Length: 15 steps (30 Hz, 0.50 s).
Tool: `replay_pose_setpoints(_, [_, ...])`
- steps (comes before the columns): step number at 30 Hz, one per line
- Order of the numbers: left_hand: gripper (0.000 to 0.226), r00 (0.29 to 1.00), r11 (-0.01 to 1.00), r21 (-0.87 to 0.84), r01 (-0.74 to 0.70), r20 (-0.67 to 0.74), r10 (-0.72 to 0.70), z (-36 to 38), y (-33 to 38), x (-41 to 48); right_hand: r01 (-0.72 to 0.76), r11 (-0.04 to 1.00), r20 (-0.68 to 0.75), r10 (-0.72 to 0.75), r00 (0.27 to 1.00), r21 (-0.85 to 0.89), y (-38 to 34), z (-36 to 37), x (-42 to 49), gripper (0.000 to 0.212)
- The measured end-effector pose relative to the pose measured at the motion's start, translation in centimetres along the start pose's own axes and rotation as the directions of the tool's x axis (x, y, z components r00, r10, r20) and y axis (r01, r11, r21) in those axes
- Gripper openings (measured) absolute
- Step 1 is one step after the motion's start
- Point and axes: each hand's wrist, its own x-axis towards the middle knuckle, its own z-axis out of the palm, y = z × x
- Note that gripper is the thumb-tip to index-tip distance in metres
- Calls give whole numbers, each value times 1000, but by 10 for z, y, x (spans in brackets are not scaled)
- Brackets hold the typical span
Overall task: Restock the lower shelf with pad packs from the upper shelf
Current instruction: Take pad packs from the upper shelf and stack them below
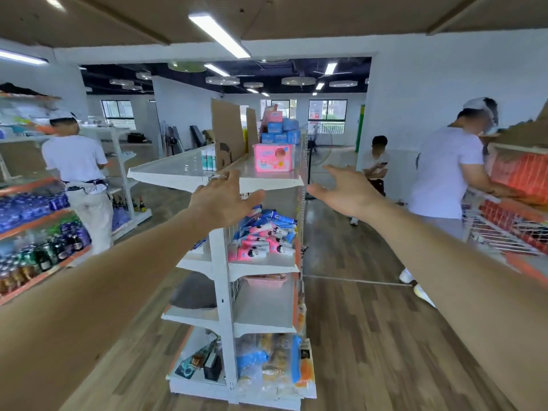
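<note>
A pink pad pack [273, 158] stands near the front of the white top shelf [178, 170]. Behind it is a stack of blue pad packs [281, 132] with a pink one on top. My left hand [222, 197] is stretched out with spread fingers just below and left of the pink pack, at the shelf's front edge, holding nothing. My right hand [341, 191] is open too, in the air to the right of the shelf end, apart from the pack. The shelf below [264, 266] carries a heap of pink and blue packs [267, 235].
Cardboard sheets [228, 134] stand upright along the top shelf's middle, with small bottles [208, 160] to their left. A person in white stands at left by drink shelves [38, 232]; another at right by a wire cart [504, 229]; a third sits behind. Lower shelves hold snack bags [275, 363].
</note>
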Motion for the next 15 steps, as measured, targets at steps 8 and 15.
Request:
replay_pose_setpoints(8, [74, 998, 999, 51, 11, -56, -9, 27, 31, 117, 48, 996, 37, -51, 998, 71, 71, -1, 122, 67])
replay_pose_setpoints(15, [75, 994, 997, -33, 63, -82, -65, 64, 32, 197, 76, 993, 52, -81, 995, 91, 112, 9, 211, 65])
